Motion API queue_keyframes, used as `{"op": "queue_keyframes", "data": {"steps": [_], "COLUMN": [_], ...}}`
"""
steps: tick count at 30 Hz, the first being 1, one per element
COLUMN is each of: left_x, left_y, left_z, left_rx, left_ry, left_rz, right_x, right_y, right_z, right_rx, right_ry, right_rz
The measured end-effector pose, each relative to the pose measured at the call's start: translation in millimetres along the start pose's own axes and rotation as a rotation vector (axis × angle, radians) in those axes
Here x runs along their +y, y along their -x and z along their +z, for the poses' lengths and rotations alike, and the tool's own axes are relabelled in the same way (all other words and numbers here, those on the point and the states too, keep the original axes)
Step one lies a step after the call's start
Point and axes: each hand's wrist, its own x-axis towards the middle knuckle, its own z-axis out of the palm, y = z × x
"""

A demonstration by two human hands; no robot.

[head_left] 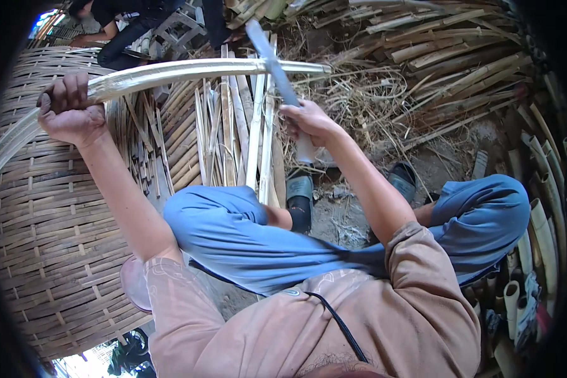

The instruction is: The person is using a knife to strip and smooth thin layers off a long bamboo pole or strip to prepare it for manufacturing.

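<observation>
My left hand [72, 108] is closed around a long, pale split bamboo strip [176, 73], near its left end. The strip runs across in front of me to the right and looks curved. In my right hand [312, 121] is a long knife [280, 79], its broad grey blade pointing away and up to the left. That blade crosses the strip near its right end; whether it is cutting in cannot be made out. The lower end of the knife shows below my fist.
A large woven bamboo mat [57, 233] spreads at the left. Split strips [233, 126] lie ahead, beside a heap of shavings [365, 101]. Bamboo pieces [447, 57] are piled at the far right, with bamboo tubes [512, 296] nearer. Another person [135, 28] crouches at the far left.
</observation>
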Motion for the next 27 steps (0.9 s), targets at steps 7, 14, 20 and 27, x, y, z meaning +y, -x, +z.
{"op": "queue_keyframes", "data": {"steps": [7, 14, 20, 27], "left_x": [1, 2, 7, 8], "left_y": [-1, 10, 1, 12], "left_z": [-5, 7, -8, 14], "left_rx": [-0.014, 0.058, -0.023, 0.097], "left_ry": [0.029, -0.070, 0.000, -0.178], "left_rz": [0.018, 0.040, 0.014, 0.003], "right_x": [-24, -63, -31, -36], "right_y": [6, 34, 20, 23], "right_z": [35, 83, 58, 43], "right_rx": [-0.123, 0.153, 0.411, 0.450], "right_ry": [-0.187, 0.759, 1.148, 1.218], "right_rz": [0.041, -0.521, -0.593, -0.476]}}
